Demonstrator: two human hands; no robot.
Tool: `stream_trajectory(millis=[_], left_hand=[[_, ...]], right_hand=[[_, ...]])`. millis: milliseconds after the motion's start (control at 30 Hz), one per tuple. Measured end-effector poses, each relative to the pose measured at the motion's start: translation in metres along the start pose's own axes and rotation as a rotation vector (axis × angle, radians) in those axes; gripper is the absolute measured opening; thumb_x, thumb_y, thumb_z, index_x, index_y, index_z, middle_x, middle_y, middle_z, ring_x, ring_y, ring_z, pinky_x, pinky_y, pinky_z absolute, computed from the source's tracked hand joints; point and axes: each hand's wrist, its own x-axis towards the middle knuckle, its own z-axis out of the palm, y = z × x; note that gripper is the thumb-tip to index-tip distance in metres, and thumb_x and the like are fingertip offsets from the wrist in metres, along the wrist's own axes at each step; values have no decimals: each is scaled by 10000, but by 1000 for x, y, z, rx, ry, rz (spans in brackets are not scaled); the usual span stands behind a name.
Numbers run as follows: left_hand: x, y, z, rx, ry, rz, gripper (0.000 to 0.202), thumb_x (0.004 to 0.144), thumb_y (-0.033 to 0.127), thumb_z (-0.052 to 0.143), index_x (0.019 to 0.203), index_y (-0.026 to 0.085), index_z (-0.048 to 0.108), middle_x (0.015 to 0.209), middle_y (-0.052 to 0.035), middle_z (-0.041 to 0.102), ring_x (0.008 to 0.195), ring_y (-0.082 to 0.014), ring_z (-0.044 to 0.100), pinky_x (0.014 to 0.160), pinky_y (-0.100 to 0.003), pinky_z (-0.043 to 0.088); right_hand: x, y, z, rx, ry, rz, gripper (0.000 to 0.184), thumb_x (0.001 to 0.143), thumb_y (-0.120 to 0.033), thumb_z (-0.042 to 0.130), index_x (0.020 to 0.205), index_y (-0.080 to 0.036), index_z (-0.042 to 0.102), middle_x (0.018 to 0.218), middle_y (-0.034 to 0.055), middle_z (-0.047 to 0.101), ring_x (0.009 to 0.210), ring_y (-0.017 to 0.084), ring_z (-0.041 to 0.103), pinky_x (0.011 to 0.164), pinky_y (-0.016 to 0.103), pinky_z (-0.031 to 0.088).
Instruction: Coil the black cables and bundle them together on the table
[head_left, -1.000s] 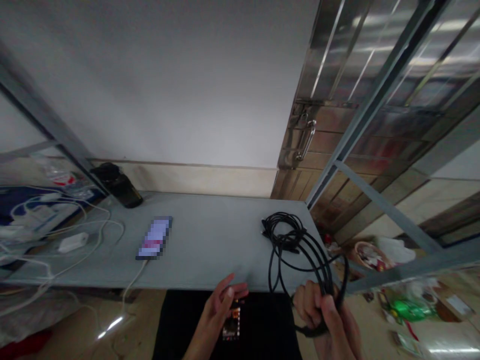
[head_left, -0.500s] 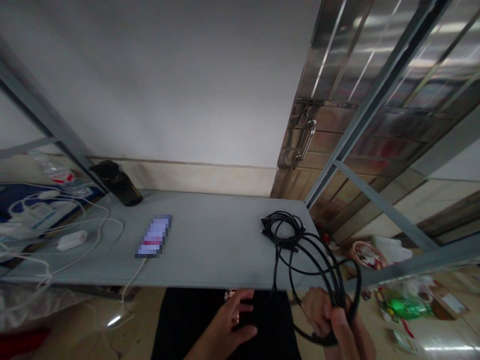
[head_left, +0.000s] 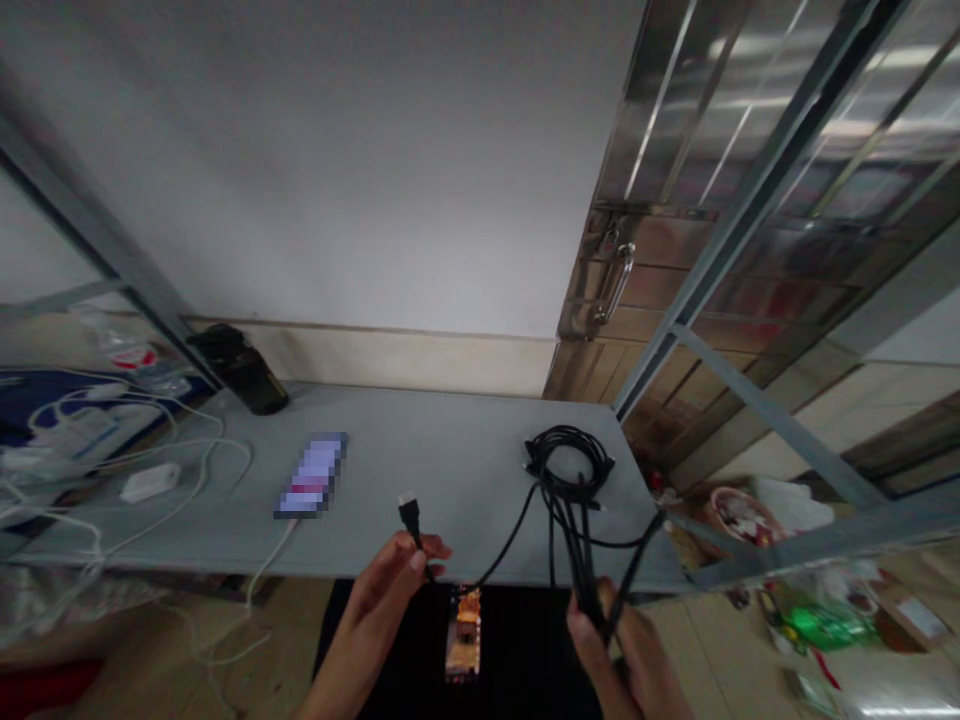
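Between the thumb and fingers of my left hand (head_left: 386,590) is the end of a black cable, its plug (head_left: 409,512) pointing up above the shelf's front edge. From there the cable runs right, towards a bundle. My right hand (head_left: 619,640) is closed around several gathered loops of black cable (head_left: 577,540) at the front edge. Another coil of black cable (head_left: 568,462) lies on the grey shelf (head_left: 420,430), just beyond the held loops; whether the two are joined I cannot tell.
A phone (head_left: 311,475) with a white cord lies left of centre. Behind it leans a dark bottle (head_left: 244,370). White cables and a white adapter (head_left: 150,482) spread at far left. Metal posts (head_left: 705,270) frame the shelf. A basket (head_left: 739,515) stands on the floor at right.
My left hand, previously spread below the edge, has risen and now grips a cable plug. My right hand has shifted left with the loops, which now hang narrower.
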Motion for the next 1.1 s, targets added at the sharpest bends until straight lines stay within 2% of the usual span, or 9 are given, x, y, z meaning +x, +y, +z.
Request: stream_trajectory(millis=[167, 300, 400, 567, 633, 733, 867, 967, 1100], left_hand=[[-28, -3, 41, -359, -130, -197, 556, 955, 708, 830, 1346, 313, 812, 1372, -149, 846, 1352, -418, 777, 1237, -634, 560], [-45, -17, 47, -169, -120, -223, 800, 919, 687, 883, 1613, 335, 695, 1466, -139, 809, 1525, -411, 663, 1328, -608, 480], [-47, -26, 37, -66, -26, -208, 800, 865, 656, 940, 1556, 300, 754, 1433, -144, 823, 1513, -441, 667, 1296, -611, 520], [-44, -28, 26, -50, 137, -145, 629, 720, 606, 1042, 1249, 301, 891, 1374, -136, 843, 1434, -471, 714, 1078, -550, 681], [-40, -19, 29, -95, 132, -153, 626, 730, 628, 1033, 1232, 286, 880, 1312, -131, 860, 1319, -454, 779, 987, -522, 707], [-30, 5, 37, -177, 100, -155, 615, 826, 660, 966, 1263, 245, 840, 1148, -117, 874, 1087, -384, 842, 897, -465, 702], [-16, 37, 23, -219, 122, -15, 497, 884, 576, 954, 1181, 208, 805, 884, -65, 800, 812, -252, 762, 787, -352, 645], [-12, 49, -6, -206, 198, 89, 459, 903, 537, 944, 1185, 206, 798, 844, -40, 749, 773, -210, 690, 760, -319, 612], [-18, 55, -42, -148, 288, 99, 526, 871, 584, 953, 1238, 236, 807, 868, -30, 741, 827, -218, 679, 777, -309, 612]], right_hand=[[2, 12, 63, -283, -266, -434, 316, 1174, -419, 572, 1403, -263, 724, 1225, 140, 831, 1015, 304, 837, 887, 363, 700], [-3, 36, 103, -518, -336, -595, 340, 1115, -233, 567, 1416, -181, 719, 1231, 170, 835, 987, 309, 842, 855, 370, 711], [-5, 45, 109, -542, -359, -602, 410, 1097, -228, 612, 1496, -188, 698, 1285, 165, 831, 1060, 321, 839, 898, 409, 717], [6, 23, 93, -390, -497, -511, 555, 1107, -313, 705, 1629, -167, 587, 1453, 169, 785, 1256, 323, 808, 1039, 411, 701], [10, 12, 85, -298, -508, -433, 426, 1139, -314, 661, 1553, -219, 644, 1451, 133, 790, 1270, 289, 802, 1069, 373, 678], [20, 8, 66, -164, -395, -276, 267, 1216, -377, 499, 1255, -258, 735, 1234, 86, 835, 1136, 244, 818, 1026, 347, 657], [56, 26, 23, -114, -117, -93, 484, 1239, -520, 398, 915, -250, 634, 745, 20, 674, 668, 189, 678, 675, 285, 559], [100, 48, -11, -288, 88, -96, 493, 1216, -593, 408, 1041, -219, 678, 730, 36, 667, 601, 202, 629, 604, 309, 462], [158, 73, -20, -763, 37, -196, 525, 1226, -551, 338, 1179, -197, 722, 876, 125, 779, 721, 269, 720, 666, 350, 421]])
